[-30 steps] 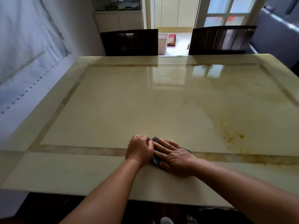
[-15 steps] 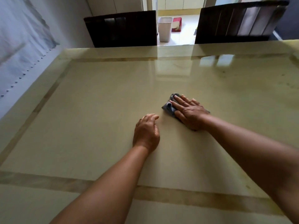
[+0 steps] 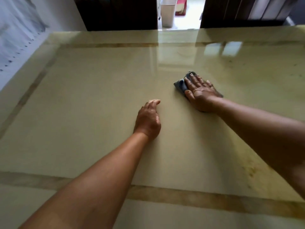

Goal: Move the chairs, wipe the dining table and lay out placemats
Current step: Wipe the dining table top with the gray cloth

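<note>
Head view shows the surface (image 3: pixel 85 113), a large glossy stone-look slab in pale cream with a tan inlaid band running just inside its edges, smooth enough to mirror the window light near its far edge. Two dark slatted chairs (image 3: pixel 118 12) stand tucked at that far edge. A second ago both hands sat together near the front band; since then the right hand (image 3: pixel 200 92) has pushed the cloth (image 3: pixel 180 84) well out toward the middle, right of centre, so the wipe is under way, though, as I judge it, far from done: brownish smudges still mark the near right part and small specks the far right corner. The right hand lies flat and open, fingers spread, pressing the small grey-blue folded cloth down. The left hand (image 3: pixel 148 119) rests empty on the slab, fingers loosely curled, bracing. No placemats are in sight.
</note>
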Available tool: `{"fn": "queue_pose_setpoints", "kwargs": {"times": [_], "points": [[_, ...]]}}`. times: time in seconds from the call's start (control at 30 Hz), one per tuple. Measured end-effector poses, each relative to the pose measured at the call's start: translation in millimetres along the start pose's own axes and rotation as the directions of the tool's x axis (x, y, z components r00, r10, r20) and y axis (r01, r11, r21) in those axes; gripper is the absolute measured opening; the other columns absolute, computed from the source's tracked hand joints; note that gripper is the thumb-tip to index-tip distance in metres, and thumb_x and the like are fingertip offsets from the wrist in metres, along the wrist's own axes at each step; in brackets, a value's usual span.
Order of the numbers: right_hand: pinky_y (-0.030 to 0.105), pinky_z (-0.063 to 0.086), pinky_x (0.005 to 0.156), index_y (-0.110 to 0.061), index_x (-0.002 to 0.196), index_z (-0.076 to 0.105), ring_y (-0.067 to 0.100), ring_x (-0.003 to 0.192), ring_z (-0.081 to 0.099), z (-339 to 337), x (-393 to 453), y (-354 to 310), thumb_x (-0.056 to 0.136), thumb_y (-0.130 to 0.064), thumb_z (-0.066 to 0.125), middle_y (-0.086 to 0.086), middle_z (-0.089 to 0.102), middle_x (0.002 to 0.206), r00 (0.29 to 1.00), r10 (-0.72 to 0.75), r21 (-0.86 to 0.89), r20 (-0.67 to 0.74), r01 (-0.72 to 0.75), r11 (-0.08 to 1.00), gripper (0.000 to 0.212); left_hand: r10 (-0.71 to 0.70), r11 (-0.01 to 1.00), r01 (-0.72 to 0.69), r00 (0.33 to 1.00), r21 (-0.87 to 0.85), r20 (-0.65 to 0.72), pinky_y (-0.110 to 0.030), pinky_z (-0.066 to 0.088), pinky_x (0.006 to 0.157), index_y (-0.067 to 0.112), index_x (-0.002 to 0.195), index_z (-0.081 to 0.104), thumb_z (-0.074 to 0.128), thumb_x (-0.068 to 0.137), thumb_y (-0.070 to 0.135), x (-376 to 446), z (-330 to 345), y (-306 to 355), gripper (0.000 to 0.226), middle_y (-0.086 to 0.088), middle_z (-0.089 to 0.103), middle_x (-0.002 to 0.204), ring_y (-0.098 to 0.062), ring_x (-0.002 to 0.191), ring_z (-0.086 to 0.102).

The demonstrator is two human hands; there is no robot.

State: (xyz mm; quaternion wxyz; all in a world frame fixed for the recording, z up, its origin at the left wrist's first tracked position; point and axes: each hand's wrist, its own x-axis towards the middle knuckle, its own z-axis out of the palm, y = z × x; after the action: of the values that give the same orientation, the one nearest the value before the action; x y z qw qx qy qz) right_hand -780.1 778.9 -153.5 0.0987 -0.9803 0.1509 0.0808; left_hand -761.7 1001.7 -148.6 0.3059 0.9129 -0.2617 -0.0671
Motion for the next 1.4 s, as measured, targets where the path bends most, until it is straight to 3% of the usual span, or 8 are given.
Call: {"fn": "queue_pose_setpoints", "kwargs": {"times": [0.17, 0.33, 0.5, 0.67, 0.83, 1.07, 1.4], "points": [[0.030, -0.010, 0.113, -0.033, 0.148, -0.007, 0.009, 0.142, -0.016, 22, -86, -26, 0.098, -0.048, 0.017, -0.009, -0.018, 0.155, 0.976, -0.211, -0.016, 0.052, 0.212, 0.977, 0.058, 0.018, 1.000, -0.017, 0.996, -0.008, 0.082, -0.030, 0.018, 0.116, 0.010, 0.141, 0.032, 0.038, 0.088, 0.002, -49, 3, 26, 0.054, -0.011, 0.034, 0.149, -0.022, 0.138, 0.029], [0.031, -0.012, 0.115, -0.032, 0.146, -0.014, 0.011, 0.141, -0.022, 50, -193, -51, 0.096, -0.050, 0.020, -0.012, -0.028, 0.145, 0.927, -0.361, -0.015, 0.102, 0.364, 0.931, 0.062, -0.034, 0.999, 0.032, 0.992, 0.020, 0.124, -0.030, 0.026, 0.105, 0.012, 0.128, 0.047, 0.043, 0.086, 0.008, -125, 10, 55, 0.042, -0.013, 0.046, 0.134, -0.029, 0.122, 0.039], [0.030, -0.015, 0.114, -0.037, 0.132, -0.031, 0.010, 0.138, -0.028, 59, -277, -44, 0.095, -0.051, 0.019, -0.019, -0.040, 0.137, 0.897, -0.418, 0.005, 0.144, 0.422, 0.907, 0.064, -0.116, 0.993, 0.108, 0.976, 0.051, 0.182, -0.032, 0.028, 0.103, 0.008, 0.115, 0.049, 0.045, 0.084, 0.010, -191, 17, 81, 0.032, -0.015, 0.046, 0.126, -0.031, 0.119, 0.039], [0.029, -0.014, 0.114, -0.033, 0.143, -0.019, 0.009, 0.139, -0.026, 56, -318, -34, 0.097, -0.048, 0.023, -0.015, -0.032, 0.145, 0.910, -0.379, 0.011, 0.166, 0.383, 0.924, 0.064, -0.127, 0.992, 0.124, 0.969, 0.027, 0.211, -0.034, 0.029, 0.106, 0.008, 0.117, 0.048, 0.045, 0.085, 0.010, -226, 23, 105, 0.032, -0.014, 0.044, 0.128, -0.029, 0.122, 0.037], [0.028, -0.013, 0.114, -0.035, 0.146, -0.013, 0.003, 0.137, -0.026, 53, -319, -26, 0.097, -0.051, 0.019, -0.018, -0.028, 0.146, 0.918, -0.365, 0.045, 0.156, 0.362, 0.931, 0.060, -0.136, 0.991, 0.134, 0.976, 0.021, 0.169, -0.033, 0.028, 0.105, 0.009, 0.118, 0.047, 0.042, 0.088, 0.010, -227, 33, 114, 0.030, -0.013, 0.041, 0.130, -0.029, 0.122, 0.035], [0.028, -0.013, 0.113, -0.032, 0.147, -0.010, 0.002, 0.134, -0.027, 47, -288, 2, 0.097, -0.049, 0.016, -0.014, -0.020, 0.154, 0.950, -0.283, 0.042, 0.132, 0.280, 0.959, 0.059, -0.074, 0.997, 0.077, 0.987, -0.014, 0.141, -0.029, 0.021, 0.111, 0.015, 0.137, 0.039, 0.039, 0.089, 0.008, -200, 58, 129, 0.048, -0.007, 0.034, 0.145, -0.025, 0.130, 0.032], [0.032, -0.005, 0.114, -0.037, 0.148, -0.002, 0.004, 0.143, -0.012, 7, -146, 93, 0.096, -0.053, 0.015, -0.016, -0.011, 0.156, 0.966, -0.258, 0.062, 0.035, 0.255, 0.965, 0.057, -0.077, 0.994, 0.068, 0.992, 0.088, 0.103, -0.032, 0.007, 0.117, 0.018, 0.146, 0.020, 0.034, 0.090, 0.005, -81, 99, 166, 0.059, -0.001, 0.013, 0.158, -0.014, 0.145, 0.010]]}}
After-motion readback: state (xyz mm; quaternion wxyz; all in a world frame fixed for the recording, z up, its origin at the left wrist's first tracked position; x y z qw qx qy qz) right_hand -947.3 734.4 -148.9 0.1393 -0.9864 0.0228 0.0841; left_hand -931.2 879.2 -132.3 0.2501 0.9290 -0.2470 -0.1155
